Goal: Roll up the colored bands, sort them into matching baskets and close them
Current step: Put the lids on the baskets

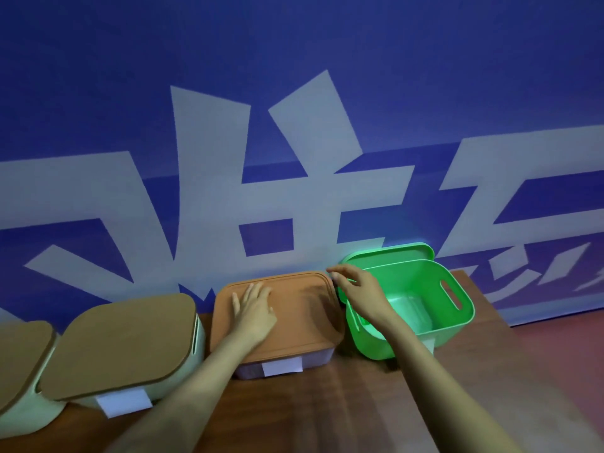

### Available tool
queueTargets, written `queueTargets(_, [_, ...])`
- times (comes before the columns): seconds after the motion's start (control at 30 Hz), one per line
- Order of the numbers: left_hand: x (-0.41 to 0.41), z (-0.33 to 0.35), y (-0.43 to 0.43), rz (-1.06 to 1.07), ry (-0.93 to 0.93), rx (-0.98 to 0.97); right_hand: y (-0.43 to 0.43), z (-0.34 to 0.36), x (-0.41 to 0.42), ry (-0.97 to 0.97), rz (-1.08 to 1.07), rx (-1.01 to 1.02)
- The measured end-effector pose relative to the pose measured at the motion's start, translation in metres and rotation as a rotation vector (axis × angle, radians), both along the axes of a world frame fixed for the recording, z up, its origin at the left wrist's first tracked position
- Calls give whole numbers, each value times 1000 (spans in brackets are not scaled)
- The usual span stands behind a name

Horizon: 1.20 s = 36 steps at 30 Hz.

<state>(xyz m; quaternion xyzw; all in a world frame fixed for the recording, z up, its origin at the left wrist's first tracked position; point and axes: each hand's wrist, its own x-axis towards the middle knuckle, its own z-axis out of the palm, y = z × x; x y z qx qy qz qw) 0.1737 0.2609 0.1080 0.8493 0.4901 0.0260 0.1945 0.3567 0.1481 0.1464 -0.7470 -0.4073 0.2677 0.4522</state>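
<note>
Head view: on the wooden bench [359, 403], the left hand [253, 310] lies flat on the orange lid [304, 308] of a pale basket [313, 359], grip wide. The right hand [358, 286] reaches over that lid's far right corner, fingers loosely curved, grip wide. Just right stands the open green basket [457, 308], with its green lid [392, 253] upright behind it against the blue wall [294, 60].

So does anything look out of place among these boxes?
Only the green plastic basket at the right: it stands open, its green lid propped behind it against the blue wall, while the orange lid and both brown lids sit on their baskets. No band shows inside the open one.
</note>
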Motion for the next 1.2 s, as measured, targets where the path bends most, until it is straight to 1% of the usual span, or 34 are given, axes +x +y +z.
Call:
queueTargets(0.07, [22,4,-12,-17,-161,69,-21,7,27,-16,-83,37])
queueTargets(0.13, [55,16,-28,-25,-378,-7,-40,8,57,-54,-199,47])
queueTargets(0.2, [93,30,-43,-45,-493,-143,-56,5,87,-104,-316,10])
queueTargets(0.27, [132,36,-53,-28,-497,-316,-67,0,117,-139,-406,-46])
queueTargets(0.33, [163,34,-55,81,-475,-491,-71,-5,145,-154,-439,-122])
queueTargets(0.4, [185,30,-52,224,-479,-605,-69,-8,171,-149,-432,-230])
queueTargets(0.5, [202,23,-45,353,-445,-655,-58,-15,203,-101,-371,-388])
queueTargets(0.57, [207,18,-38,405,-458,-722,-48,-20,218,-62,-322,-457])
queueTargets(0.63, [209,14,-30,444,-504,-791,-37,-26,229,-44,-271,-498])
queueTargets(0.7, [211,15,-24,466,-553,-824,-28,-29,233,-32,-239,-518])
queueTargets(0.77, [213,18,-22,484,-562,-838,-22,-32,235,-12,-225,-522])
queueTargets(0.9, [213,31,-31,457,-612,-843,-22,-29,233,-4,-247,-480])
queueTargets(0.97, [209,46,-42,469,-667,-834,-27,-23,232,8,-288,-378])
queueTargets(1.0, [210,35,-36,458,-697,-814,-31,-19,231,35,-322,-308])
queueTargets(1.07, [205,38,-41,447,-766,-749,-40,-9,229,104,-382,-180])
queueTargets(1.13, [200,33,-44,426,-823,-673,-51,0,227,161,-415,-98])
queueTargets(1.2, [192,36,-55,454,-885,-611,-63,5,223,207,-429,-27])
